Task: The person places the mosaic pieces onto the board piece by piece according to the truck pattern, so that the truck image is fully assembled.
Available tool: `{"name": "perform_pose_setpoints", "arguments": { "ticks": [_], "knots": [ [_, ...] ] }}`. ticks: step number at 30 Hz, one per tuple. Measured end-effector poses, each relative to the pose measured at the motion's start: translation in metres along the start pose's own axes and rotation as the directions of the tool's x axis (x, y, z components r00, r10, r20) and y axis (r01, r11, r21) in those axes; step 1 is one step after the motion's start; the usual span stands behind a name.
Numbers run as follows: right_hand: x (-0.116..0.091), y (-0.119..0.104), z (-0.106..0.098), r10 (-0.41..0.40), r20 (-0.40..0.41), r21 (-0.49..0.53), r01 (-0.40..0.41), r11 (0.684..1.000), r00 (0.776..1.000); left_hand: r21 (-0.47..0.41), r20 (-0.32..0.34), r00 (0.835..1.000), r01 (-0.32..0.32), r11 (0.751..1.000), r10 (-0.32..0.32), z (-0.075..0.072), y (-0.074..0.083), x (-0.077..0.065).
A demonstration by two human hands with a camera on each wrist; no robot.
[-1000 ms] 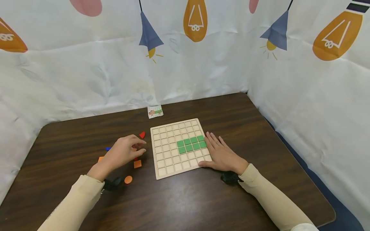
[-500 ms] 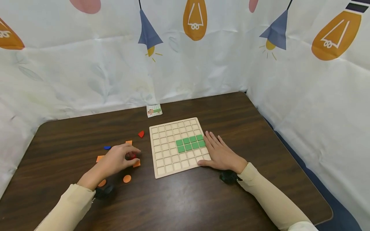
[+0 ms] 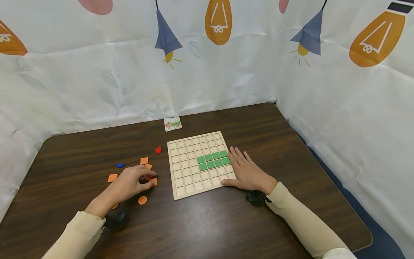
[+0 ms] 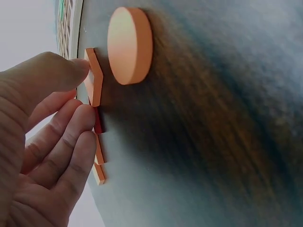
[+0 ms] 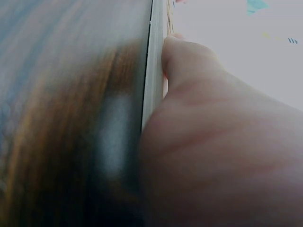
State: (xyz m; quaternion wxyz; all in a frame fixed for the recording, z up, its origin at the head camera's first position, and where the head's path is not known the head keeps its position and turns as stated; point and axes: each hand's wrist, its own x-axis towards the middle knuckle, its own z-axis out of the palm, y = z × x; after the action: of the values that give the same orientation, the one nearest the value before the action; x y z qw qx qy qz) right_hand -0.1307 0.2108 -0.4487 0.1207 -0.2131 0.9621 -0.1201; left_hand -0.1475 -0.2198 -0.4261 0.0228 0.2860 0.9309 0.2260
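My left hand (image 3: pixel 130 181) is low over a loose group of tiles, thumb and fingers bent with a gap between them. Its thumb tip overlaps an orange square tile (image 4: pixel 98 80) in the left wrist view. Behind the fingertips a red piece (image 4: pixel 98 120) shows in part. A round orange tile (image 4: pixel 128 45) lies close by, nearer the wrist. My right hand (image 3: pixel 247 174) lies flat, fingers extended, along the right edge of a wooden grid board (image 3: pixel 185 185), its thumb at the front edge. Two rows of green square tiles (image 3: pixel 211 164) sit in the board.
Left of the board lie a red piece (image 3: pixel 157 150), a blue piece (image 3: pixel 120 165) and several orange tiles (image 3: pixel 144 160). One orange piece (image 3: pixel 115 206) is partly covered by the left wrist. A small printed card (image 3: pixel 173 123) lies at the table's back edge, below a patterned curtain (image 3: pixel 136 79).
My left hand has drawn back from near the board, left and down, to the orange square tile, uncovering orange tiles behind it. My right hand has stayed on the board.
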Motion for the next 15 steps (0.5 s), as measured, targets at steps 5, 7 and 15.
{"name": "perform_pose_setpoints", "arguments": {
  "ticks": [5, 7, 15],
  "knots": [
    [-0.0001, -0.0004, -0.0005, -0.002, -0.005, 0.002, 0.002, 1.0, 1.0, -0.01, -0.007, 1.0, -0.001, 1.0, 0.001, 0.0005, 0.0, -0.0023],
    [0.0002, 0.0, -0.0002, -0.002, -0.004, 0.0, 0.002, 1.0, 1.0, -0.016, -0.01, 1.0, 0.0, 1.0, 0.0, 0.0008, -0.0002, -0.003],
    [0.0002, 0.0001, 0.0004, -0.006, -0.009, -0.002, 0.006, 1.0, 1.0, -0.024, -0.002, 1.0, 0.014, 1.0, -0.014, 0.002, -0.0012, -0.0054]
  ]
}}
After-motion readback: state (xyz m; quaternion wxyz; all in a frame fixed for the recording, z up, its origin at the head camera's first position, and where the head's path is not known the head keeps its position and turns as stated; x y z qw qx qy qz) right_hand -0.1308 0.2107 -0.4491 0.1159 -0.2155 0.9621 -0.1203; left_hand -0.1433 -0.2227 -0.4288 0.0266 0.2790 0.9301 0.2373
